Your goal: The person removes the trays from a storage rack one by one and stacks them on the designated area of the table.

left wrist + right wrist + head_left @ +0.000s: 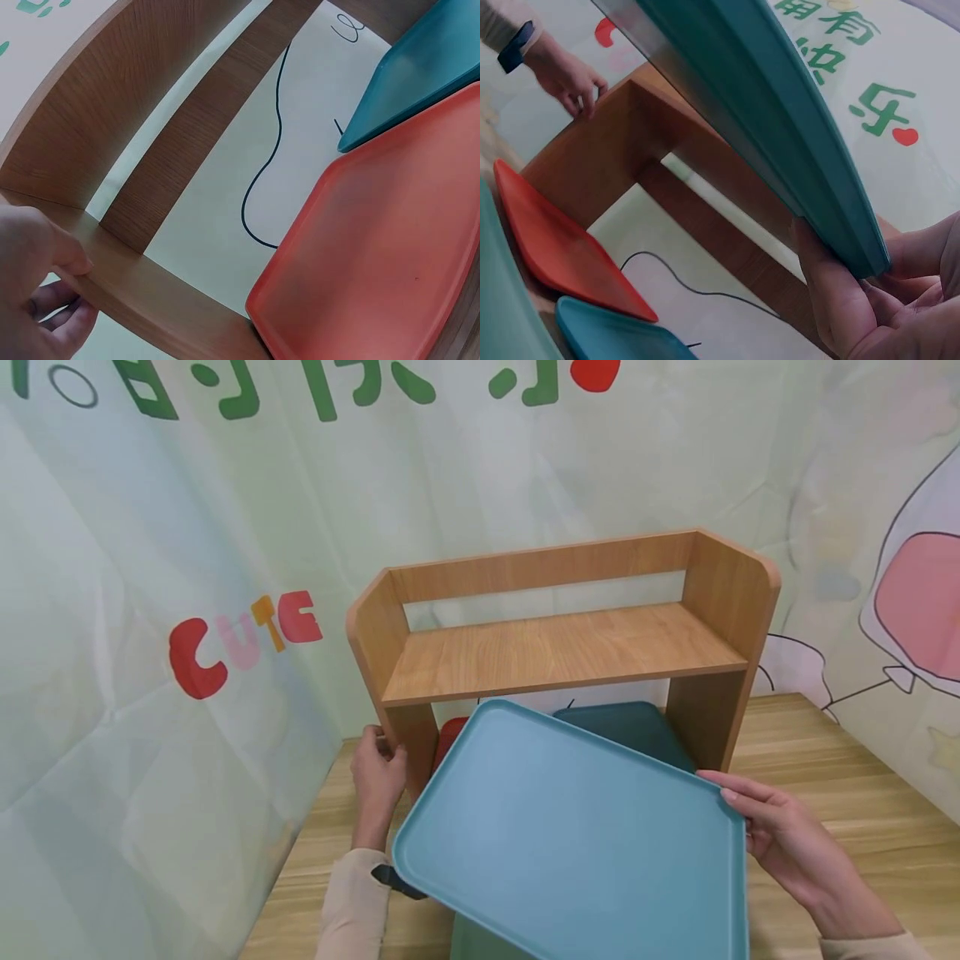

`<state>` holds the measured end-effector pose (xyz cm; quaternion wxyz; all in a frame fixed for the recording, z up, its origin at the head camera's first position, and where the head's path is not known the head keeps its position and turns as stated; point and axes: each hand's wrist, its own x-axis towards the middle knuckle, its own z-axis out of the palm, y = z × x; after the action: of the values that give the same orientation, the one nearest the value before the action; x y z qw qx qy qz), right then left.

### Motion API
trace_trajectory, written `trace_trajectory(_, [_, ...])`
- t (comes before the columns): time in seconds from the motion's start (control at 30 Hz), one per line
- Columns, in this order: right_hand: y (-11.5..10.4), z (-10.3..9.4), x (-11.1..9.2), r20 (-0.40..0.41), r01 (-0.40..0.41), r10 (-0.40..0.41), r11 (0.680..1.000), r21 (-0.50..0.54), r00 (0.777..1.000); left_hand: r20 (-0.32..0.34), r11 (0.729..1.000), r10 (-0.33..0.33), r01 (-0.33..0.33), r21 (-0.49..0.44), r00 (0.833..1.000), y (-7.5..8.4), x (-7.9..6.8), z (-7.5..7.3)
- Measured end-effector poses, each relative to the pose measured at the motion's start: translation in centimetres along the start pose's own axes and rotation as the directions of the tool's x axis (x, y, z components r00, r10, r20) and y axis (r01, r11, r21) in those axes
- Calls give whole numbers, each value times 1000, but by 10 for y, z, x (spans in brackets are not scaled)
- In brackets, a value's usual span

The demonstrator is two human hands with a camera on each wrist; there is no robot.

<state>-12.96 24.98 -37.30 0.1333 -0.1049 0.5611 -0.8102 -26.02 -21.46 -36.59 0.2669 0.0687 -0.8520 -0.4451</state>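
Observation:
My left hand grips the front edge of the left side panel of a wooden desktop shelf, thumb on the inner face and fingers outside. My right hand pinches a light blue rectangular tray at its right corner and holds it up, tilted, before the shelf. Under the shelf board lie a red tray on the left and a dark teal tray beside it; the blue tray hides much of both in the head view. Part of a green tray shows below the blue one.
The shelf stands on a wood-grain table near the back. A printed cloth with letters and cartoon shapes hangs behind and on both sides. On my left wrist sits a dark band.

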Motion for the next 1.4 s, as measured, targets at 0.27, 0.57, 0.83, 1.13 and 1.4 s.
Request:
trace_trajectory(0.27, [10, -12, 1, 1, -60, 60, 996, -63, 998, 7, 1000, -13, 13, 2, 1000, -1, -1, 0])
trace_trajectory(0.57, [19, -30, 0, 65, -81, 86, 993, -85, 994, 16, 1000, -15, 15, -7, 1000, 2, 0, 1])
trace_trajectory(0.83, [25, -44, 0, 127, -116, 128, 988, -101, 984, 17, 1000, -9, 9, -6, 1000, 3, 0, 0])
trace_trajectory(1.13, [44, -45, 6, 113, -149, 174, 967, -205, 978, 9, 1000, -2, 2, -7, 1000, 2, -1, 0])
trace_trajectory(1.4, [57, -39, 16, 101, -188, 215, 956, -224, 971, 12, 1000, -8, 8, -3, 1000, 2, -2, -2])
